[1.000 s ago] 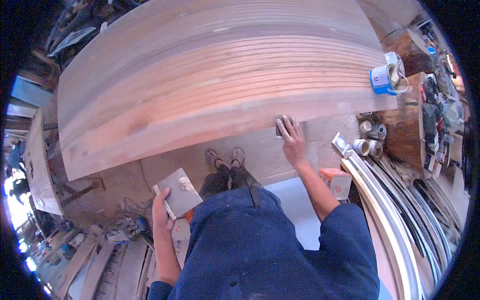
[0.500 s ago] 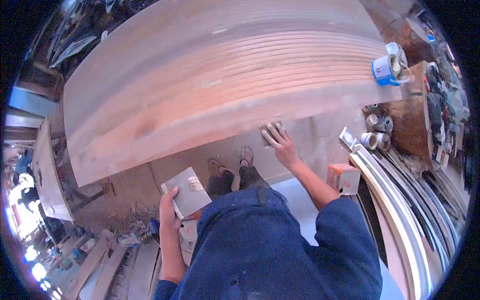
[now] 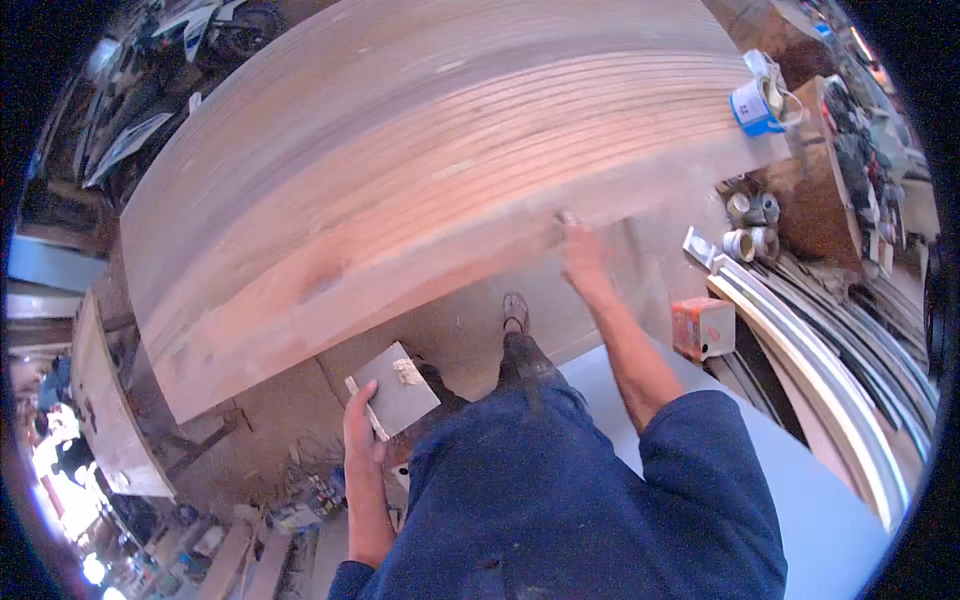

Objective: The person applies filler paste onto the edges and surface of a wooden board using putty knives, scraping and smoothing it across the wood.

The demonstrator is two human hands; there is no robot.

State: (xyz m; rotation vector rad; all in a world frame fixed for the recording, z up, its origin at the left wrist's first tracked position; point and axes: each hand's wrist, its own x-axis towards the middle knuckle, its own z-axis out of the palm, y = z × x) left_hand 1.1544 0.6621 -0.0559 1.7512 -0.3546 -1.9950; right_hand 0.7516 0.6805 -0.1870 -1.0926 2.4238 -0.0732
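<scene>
Left hand (image 3: pixel 362 428): clamped on the side edge of a square grey plate (image 3: pixel 395 397), thumb on top, pale paste (image 3: pixel 407 372) near the plate's far corner. Plate is over the floor, between the torso and the big grooved board, apart from the board's near edge in view.

Right hand (image 3: pixel 582 250): motion-blurred, fingers at the near edge strip of the grooved board (image 3: pixel 440 170), right of its middle. Can't tell if the fingers are closed on anything. Hands well apart.

Grooved board: spans most of the upper view, near edge running from lower left up to the right. Grooves run lengthwise; the near strip is smooth. Blue-and-white can (image 3: pixel 757 108) sits by its right end, close to the corner.

Room: floor (image 3: pixel 455 318) shows between near edge and body, one foot (image 3: pixel 515 308) in it. Gap narrows toward the right hand.

Right side is tighter: orange-and-white box (image 3: pixel 704 328) beyond the forearm, long curved strips (image 3: pixel 815 365) just past it, open tins (image 3: pixel 738 243) near the strips' far end. Pale flat panel (image 3: pixel 790 455) beside the torso. Left side: second board (image 3: pixel 108 410) past the grooved board's left corner, floor between.
</scene>
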